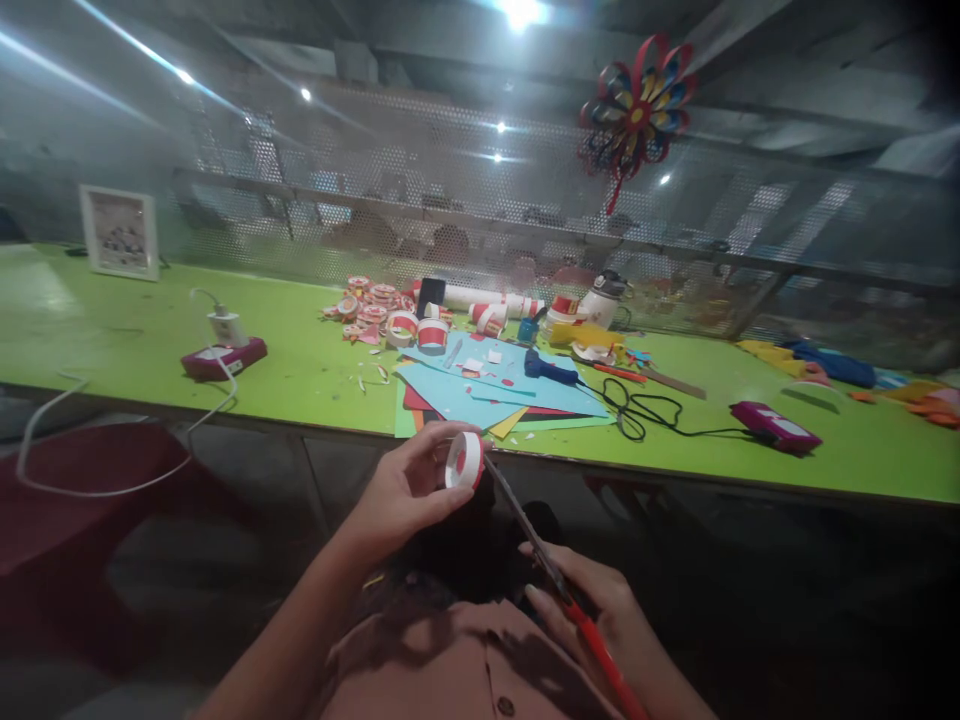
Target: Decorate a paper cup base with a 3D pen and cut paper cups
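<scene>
In the head view, the left forearm slants up and inward from the lower left, and the left hand pinches a white-and-red ring between thumb and fingers, just off the near edge of the green table. The right forearm rises from the lower right; the right hand, lower than the left, grips a long metal tool with a red handle, its tip angled up-left to the ring's edge.
</scene>
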The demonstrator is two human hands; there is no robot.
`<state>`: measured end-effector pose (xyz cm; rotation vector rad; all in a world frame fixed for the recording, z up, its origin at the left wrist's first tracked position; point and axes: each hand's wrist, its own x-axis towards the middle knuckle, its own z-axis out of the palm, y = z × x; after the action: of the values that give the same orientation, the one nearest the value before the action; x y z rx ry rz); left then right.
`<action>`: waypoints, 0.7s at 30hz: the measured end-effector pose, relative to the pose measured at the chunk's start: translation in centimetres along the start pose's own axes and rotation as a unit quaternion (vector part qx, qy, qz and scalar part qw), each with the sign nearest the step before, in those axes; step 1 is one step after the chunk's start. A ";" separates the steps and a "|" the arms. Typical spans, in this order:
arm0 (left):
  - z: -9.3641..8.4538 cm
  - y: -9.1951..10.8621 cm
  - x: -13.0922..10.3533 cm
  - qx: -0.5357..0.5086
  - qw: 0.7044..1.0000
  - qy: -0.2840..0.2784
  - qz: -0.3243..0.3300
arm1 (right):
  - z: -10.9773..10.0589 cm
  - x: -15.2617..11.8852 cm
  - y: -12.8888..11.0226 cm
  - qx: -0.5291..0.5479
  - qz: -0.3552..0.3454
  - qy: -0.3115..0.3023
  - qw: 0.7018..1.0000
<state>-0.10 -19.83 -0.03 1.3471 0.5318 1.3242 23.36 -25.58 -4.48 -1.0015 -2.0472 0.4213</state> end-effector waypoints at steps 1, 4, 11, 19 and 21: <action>0.1 0.0 0.0 -0.002 1.000 -0.002 -0.001 | 0.0 -0.2 0.2 -0.004 0.000 -0.003 1.000; 0.2 -0.1 -0.2 0.005 1.000 -0.008 0.012 | 0.0 -0.7 0.4 -0.014 -0.001 -0.004 1.000; 0.4 -0.3 -0.7 0.058 0.996 -0.040 0.050 | -1.4 -0.4 -1.8 -0.004 0.038 -0.046 0.998; 0.7 -1.4 -0.8 0.033 0.992 -0.056 0.105 | -1.2 -1.1 -1.5 -0.015 0.025 -0.036 0.999; 0.8 -1.5 -0.8 0.029 0.992 -0.057 0.109 | -1.1 -1.2 -1.3 -0.013 0.032 -0.043 0.998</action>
<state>0.95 -20.37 -1.45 1.5539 0.3535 1.4057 23.99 -27.43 -3.66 -1.0836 -2.1071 0.4795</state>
